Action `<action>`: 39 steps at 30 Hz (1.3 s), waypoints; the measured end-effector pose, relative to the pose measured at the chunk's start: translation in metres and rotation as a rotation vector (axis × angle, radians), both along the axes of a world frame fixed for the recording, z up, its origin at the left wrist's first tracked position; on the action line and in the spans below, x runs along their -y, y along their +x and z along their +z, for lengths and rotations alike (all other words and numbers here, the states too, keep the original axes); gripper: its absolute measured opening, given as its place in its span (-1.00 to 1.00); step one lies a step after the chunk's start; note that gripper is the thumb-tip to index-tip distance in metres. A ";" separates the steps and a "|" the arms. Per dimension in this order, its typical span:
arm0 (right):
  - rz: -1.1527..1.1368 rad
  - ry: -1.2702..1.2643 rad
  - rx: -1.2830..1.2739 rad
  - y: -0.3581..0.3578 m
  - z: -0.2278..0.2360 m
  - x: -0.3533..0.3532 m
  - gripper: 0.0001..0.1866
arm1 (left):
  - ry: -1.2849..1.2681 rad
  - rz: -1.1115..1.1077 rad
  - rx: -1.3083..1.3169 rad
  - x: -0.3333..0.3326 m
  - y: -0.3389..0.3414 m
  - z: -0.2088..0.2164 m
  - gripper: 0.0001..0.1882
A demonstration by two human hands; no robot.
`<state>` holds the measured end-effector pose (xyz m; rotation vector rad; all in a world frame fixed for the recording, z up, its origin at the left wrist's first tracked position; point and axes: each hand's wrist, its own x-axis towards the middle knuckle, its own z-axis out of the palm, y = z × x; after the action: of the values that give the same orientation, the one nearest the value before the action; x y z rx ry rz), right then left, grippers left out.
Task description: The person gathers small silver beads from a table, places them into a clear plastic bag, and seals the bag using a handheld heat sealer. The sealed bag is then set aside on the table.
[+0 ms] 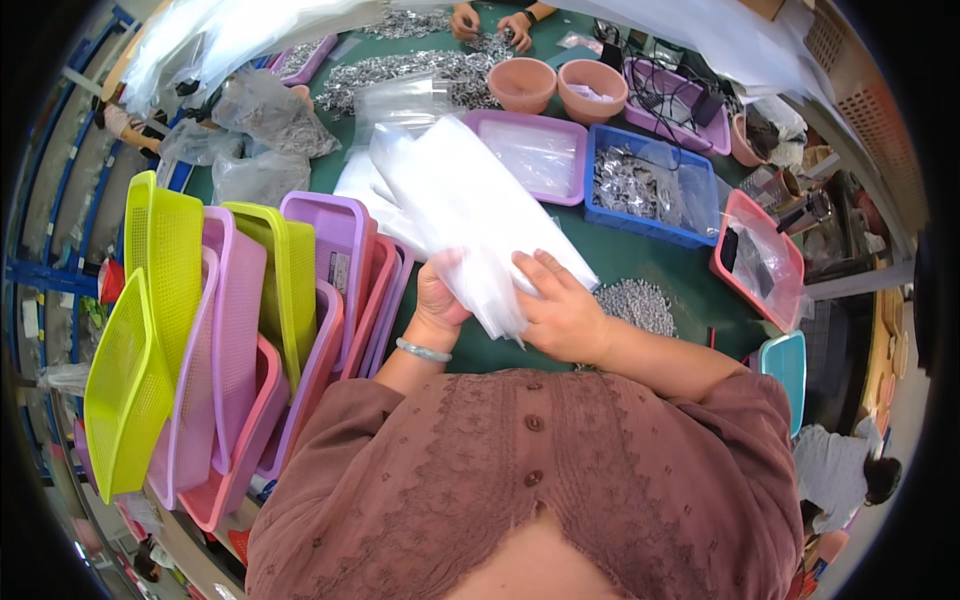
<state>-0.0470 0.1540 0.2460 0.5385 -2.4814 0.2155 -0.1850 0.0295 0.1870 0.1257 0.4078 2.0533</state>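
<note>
In front of my chest, a thick sheaf of milky, see-through plastic bags (490,190) is held between both hands above the green table. My left hand (440,295), with a pale bangle at its wrist, closes on the sheaf's lower left edge; the film partly covers its fingers. On the other side my right hand (560,310) grips the lower end, fingers bent over the film and thumb out of sight. The bags' near ends are crumpled and hang down between the hands. More white bags (375,195) lie beneath the sheaf on the left.
Stacked plastic baskets (240,300) stand close on the left. Beyond the bags are a purple tray (530,150), a blue bin (650,190) of metal parts and two pink bowls (522,85). Small parts (637,305) lie right. Another person's hands (495,28) work at the far side.
</note>
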 end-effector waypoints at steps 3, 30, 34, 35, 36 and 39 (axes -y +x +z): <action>0.041 0.014 0.078 0.003 -0.006 0.004 -0.76 | -0.109 0.057 -0.016 0.004 0.005 -0.005 -0.55; -0.263 -0.721 -0.009 -0.044 0.042 -0.078 -0.36 | -0.273 -0.168 -0.329 -0.002 0.017 0.008 -0.49; -0.186 -0.430 -0.062 -0.073 0.068 -0.090 -0.44 | -0.314 -0.173 -0.361 -0.001 0.019 0.009 -0.52; -0.171 -0.360 -0.078 -0.081 0.074 -0.090 -0.46 | -0.309 -0.195 -0.372 0.000 0.017 0.008 -0.49; -0.190 -0.245 -0.072 -0.090 0.078 -0.088 -0.49 | -0.301 -0.219 -0.380 0.001 0.015 0.004 -0.47; -0.097 0.096 -0.066 -0.112 0.093 -0.070 -0.53 | -0.325 -0.235 -0.414 0.008 0.013 0.000 -0.44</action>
<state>-0.1588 0.2243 0.3395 0.4553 -2.4557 0.0403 -0.1715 0.0211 0.1867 0.3849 0.9317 1.6998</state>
